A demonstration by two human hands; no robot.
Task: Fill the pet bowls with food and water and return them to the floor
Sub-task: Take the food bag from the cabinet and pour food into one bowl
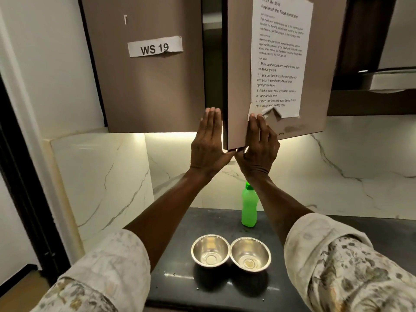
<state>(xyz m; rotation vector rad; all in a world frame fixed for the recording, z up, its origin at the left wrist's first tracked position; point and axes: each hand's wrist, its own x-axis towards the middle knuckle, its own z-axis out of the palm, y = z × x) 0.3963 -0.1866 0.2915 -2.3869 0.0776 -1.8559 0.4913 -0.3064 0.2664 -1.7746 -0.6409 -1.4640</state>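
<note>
Two empty steel bowls stand side by side on the dark counter (175,287): the left bowl (210,251) and the right bowl (250,254). A green bottle (248,206) stands upright behind them near the wall. My left hand (208,143) lies flat, fingers together, against the lower corner of the left cabinet door (146,82). My right hand (258,147) grips the bottom corner of the right cabinet door (240,64), which stands ajar with a dark gap between the doors. The cabinet's inside is hidden.
A "WS 19" label (155,46) is taped to the left door and a printed task sheet (280,57) to the right one. Marble wall panels lie behind the counter. A dark door frame (20,176) runs down the left.
</note>
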